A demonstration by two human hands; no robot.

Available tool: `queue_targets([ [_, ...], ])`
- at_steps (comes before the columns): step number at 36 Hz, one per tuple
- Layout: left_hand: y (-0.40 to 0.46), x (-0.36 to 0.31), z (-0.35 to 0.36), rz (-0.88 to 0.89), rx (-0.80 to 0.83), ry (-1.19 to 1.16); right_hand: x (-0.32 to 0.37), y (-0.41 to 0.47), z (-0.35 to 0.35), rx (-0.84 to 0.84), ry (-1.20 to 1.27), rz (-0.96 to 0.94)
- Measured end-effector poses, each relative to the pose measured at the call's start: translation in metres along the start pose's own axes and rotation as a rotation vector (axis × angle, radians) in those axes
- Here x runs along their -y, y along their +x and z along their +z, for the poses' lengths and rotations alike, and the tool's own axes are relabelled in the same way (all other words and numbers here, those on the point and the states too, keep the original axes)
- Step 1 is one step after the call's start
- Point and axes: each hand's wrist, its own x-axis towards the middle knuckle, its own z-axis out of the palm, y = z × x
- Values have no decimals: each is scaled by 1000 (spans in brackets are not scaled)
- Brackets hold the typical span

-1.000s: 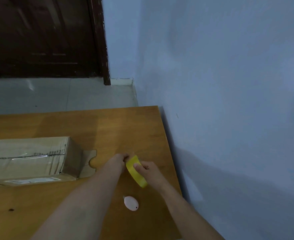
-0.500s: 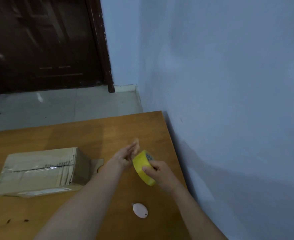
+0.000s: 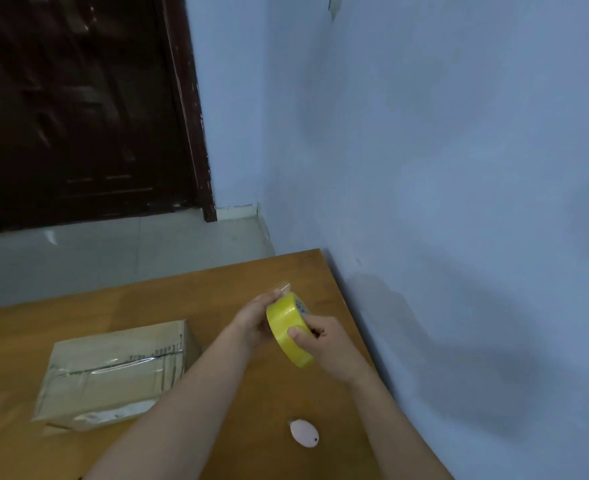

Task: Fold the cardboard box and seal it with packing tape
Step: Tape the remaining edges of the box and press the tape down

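The right hand (image 3: 324, 341) grips the yellow tape roll (image 3: 287, 329) so it stays put while the left hand (image 3: 256, 315) pinches its loose end to pull some off for the cardboard box (image 3: 113, 372), which waits on the worktop (image 3: 189, 299) at nine o'clock.

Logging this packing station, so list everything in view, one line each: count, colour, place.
cardboard box: one, brown with clear tape along its top, left part of the table
tape roll: one, yellow, held above the table near the wall
small oval object: one, pink, near table edge
table: one, orange-brown wood, against the wall
wall: one, pale blue, right
door: one, dark brown, far left
left hand: one, pinches the tape's free end
right hand: one, grips the tape roll
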Motion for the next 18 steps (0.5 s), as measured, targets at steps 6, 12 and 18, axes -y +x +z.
queue_targets([
  [6, -27, -21, -19, 59, -156, 102, 26, -12, 28, -85, 49, 4],
  [12, -51, -30, -42, 165, -281, 175, 51, -23, 66, -159, 267, 76],
  [18, -74, -44, -62, 340, -319, 318, 59, -37, 93, -186, 236, 164],
])
